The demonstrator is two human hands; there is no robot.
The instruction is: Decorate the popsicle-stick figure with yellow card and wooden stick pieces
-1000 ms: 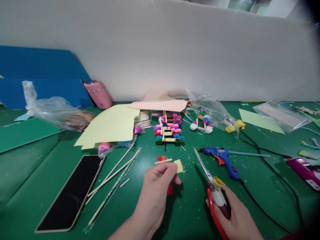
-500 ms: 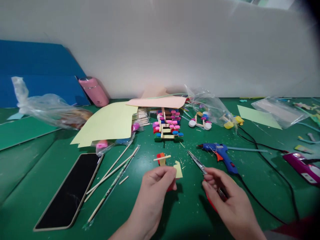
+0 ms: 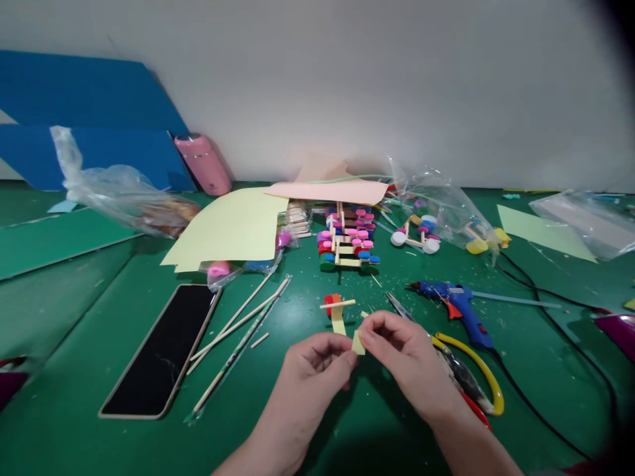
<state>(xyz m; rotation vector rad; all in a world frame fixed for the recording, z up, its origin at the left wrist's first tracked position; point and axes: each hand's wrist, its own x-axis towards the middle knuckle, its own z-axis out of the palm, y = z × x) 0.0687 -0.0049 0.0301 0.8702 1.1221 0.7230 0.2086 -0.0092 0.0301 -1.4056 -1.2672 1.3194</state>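
Observation:
My left hand (image 3: 315, 373) and my right hand (image 3: 404, 357) meet at the front middle, both closed in a pinch on a small pale yellow paper piece (image 3: 358, 344). Just beyond the fingers stands a small model with a red part (image 3: 329, 306), a short wooden stick (image 3: 347, 303) and a pale yellow strip (image 3: 338, 321). Scissors (image 3: 398, 305) lie partly hidden behind my right hand, blades pointing away. Pliers with yellow handles (image 3: 489, 377) lie by my right wrist.
A blue glue gun (image 3: 459, 301) with its cable lies right. Several stick models with colourful wheels (image 3: 350, 244) stand at the back. Left are wooden sticks (image 3: 233, 324), a phone (image 3: 159, 357), yellow paper sheets (image 3: 228, 228) and a pink bottle (image 3: 203, 165).
My right hand has let go of the scissors, which now lie on the table, and has moved left to pinch the paper piece. The view has shifted slightly, uncovering the pliers.

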